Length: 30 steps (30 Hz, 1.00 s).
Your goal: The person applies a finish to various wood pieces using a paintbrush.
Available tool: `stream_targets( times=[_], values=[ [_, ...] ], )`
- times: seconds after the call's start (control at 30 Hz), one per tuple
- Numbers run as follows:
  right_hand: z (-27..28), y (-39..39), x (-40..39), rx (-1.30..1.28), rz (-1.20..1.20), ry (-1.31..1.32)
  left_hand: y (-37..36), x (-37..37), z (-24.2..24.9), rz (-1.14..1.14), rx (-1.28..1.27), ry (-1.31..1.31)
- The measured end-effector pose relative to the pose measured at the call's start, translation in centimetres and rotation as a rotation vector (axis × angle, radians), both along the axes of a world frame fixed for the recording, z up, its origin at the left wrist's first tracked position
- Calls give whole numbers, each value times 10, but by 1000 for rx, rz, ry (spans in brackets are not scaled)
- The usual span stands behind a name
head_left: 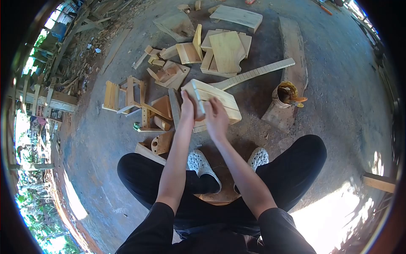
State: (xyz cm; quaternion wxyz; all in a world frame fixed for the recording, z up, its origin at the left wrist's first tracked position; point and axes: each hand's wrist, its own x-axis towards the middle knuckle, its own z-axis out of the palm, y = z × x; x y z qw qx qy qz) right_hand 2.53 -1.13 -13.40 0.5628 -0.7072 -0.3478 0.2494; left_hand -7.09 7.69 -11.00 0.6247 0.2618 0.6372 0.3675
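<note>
A pale wooden block-shaped piece (220, 98), with grooves along its top, is tilted between my two hands in front of my shoes. My left hand (187, 108) is closed on its left end. At the near side of that end, my right hand (216, 116) has bent fingers against a thin whitish strip (197, 96) along the edge; whether the fingers pinch anything is hidden. Behind the piece, a long slatted wooden strip (262, 70) slants up to the right. Brown wooden boards (162, 106) lie just left of my left hand.
Several cut wooden pieces (226, 51) lie on the floor ahead. A small wooden frame (112, 96) stands at the left. To the right, a stained can (284, 94) with an orange-handled tool sits by a long plank (292, 46). My white shoes (202, 163) are close below.
</note>
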Motion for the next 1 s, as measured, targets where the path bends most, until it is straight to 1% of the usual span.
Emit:
stream_targets(
  times=[0.03,0.07,0.1,0.17,0.2,0.23,0.27,0.3,0.33,0.37,0.4,0.43,0.47,0.5,0.53,0.57,0.6,0.63,0.67,0.7,0.77,0.8,0.83,0.9,0.93,0.97,1.0],
  values=[
    [23,-3,-4,64,66,-76,-2,-1,9,3,-22,-143],
    [35,-5,-6,133,132,-150,-1,-5,12,-4,-38,-194],
    [32,-9,-5,132,128,-148,-2,-7,15,-11,-53,-244],
    [13,-12,6,-48,107,-74,-3,-5,20,-5,-38,-200],
    [-1,-13,17,-42,111,-71,-5,-6,22,8,-31,-155],
    [-20,-16,31,-168,86,19,-4,-6,20,9,-27,-153],
    [-37,-13,38,-292,57,107,2,-5,16,-21,-53,-73],
    [-58,-8,35,-287,53,106,4,-1,14,-53,-81,5],
    [-82,-4,31,-226,-2,170,1,8,17,-71,-50,16],
    [-93,-1,30,-164,-57,233,3,11,10,-78,-49,12],
    [-49,-8,33,-211,-33,184,6,13,-2,-71,-28,12],
    [-32,-5,30,-210,-38,182,9,16,-8,-64,-6,13],
    [-20,0,26,-65,25,186,9,19,-6,-66,-6,11],
    [-8,1,22,77,88,191,7,20,-2,-14,4,2],
    [14,-2,17,71,84,192,4,20,0,38,11,-6],
    [41,-4,14,117,162,52,6,15,-9,34,8,-4],
    [53,-4,14,167,238,-89,9,11,-13,13,36,-174],
    [54,-5,16,171,232,-91,13,8,-16,-8,67,-344],
    [55,-7,16,196,230,-173,17,7,-19,12,-16,-327],
    [55,-9,16,221,228,-256,15,11,-7,7,-13,-327],
    [40,-8,15,197,204,-290,7,22,13,-25,-84,-212],
    [38,-8,14,176,143,-268,6,26,7,-52,-21,-146],
    [37,-7,14,155,83,-247,11,26,5,-52,-15,-148],
    [36,-5,19,159,72,-229,22,24,1,-327,55,21],
    [38,-3,22,161,41,-158,12,33,43,-347,-56,221],
    [40,-3,25,159,13,-86,19,31,64,-341,-56,218],
    [44,-4,30,189,-29,-73,38,18,84,-618,-73,457]
  ],
)
